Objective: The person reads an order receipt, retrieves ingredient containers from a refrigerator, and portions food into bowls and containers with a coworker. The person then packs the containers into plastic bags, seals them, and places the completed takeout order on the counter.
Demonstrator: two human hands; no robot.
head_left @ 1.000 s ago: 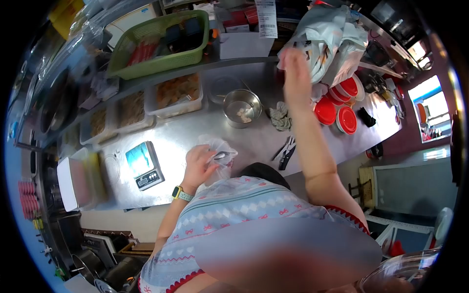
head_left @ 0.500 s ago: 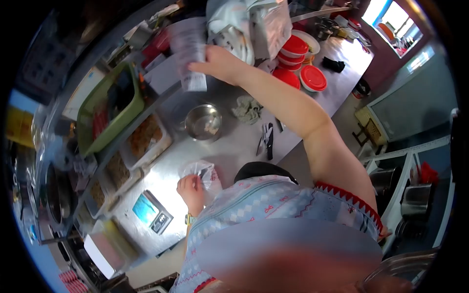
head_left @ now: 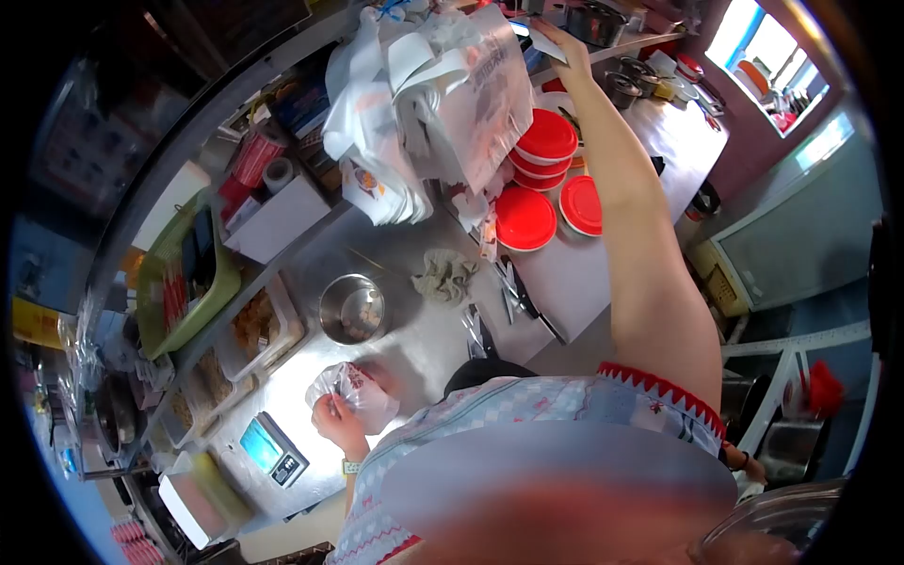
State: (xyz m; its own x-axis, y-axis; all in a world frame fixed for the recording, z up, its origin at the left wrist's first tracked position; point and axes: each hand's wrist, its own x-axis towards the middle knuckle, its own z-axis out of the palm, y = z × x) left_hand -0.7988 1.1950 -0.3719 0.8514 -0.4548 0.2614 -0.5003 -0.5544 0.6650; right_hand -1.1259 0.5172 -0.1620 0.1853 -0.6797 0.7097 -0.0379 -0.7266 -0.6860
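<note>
My left hand [head_left: 341, 424] is closed on the gathered top of a clear plastic bag [head_left: 373, 400] with red print, low over the steel table. My right arm reaches far up to the back right. There my right hand [head_left: 563, 45] holds a flat white slip [head_left: 546, 43] between thumb and fingers, beside the hanging white plastic bags [head_left: 480, 104]. A steel pot [head_left: 352, 309] with small pale pieces in it stands beyond my left hand. Left of that hand lies a digital scale [head_left: 273, 448] with a lit surface.
Red-lidded tubs [head_left: 525, 218] stand below the hanging bags. A crumpled cloth [head_left: 444, 278], scissors [head_left: 477, 331] and a black-handled knife [head_left: 520, 290] lie on the table. Food containers [head_left: 259, 325] line the shelf's underside, below a green basket [head_left: 193, 273]. Someone's hand [head_left: 749, 467] shows at right.
My right hand has gone from the hanging bags to the slip, then carried it away to the upper right. The view has turned and shifted. My left hand stays on the clear bag.
</note>
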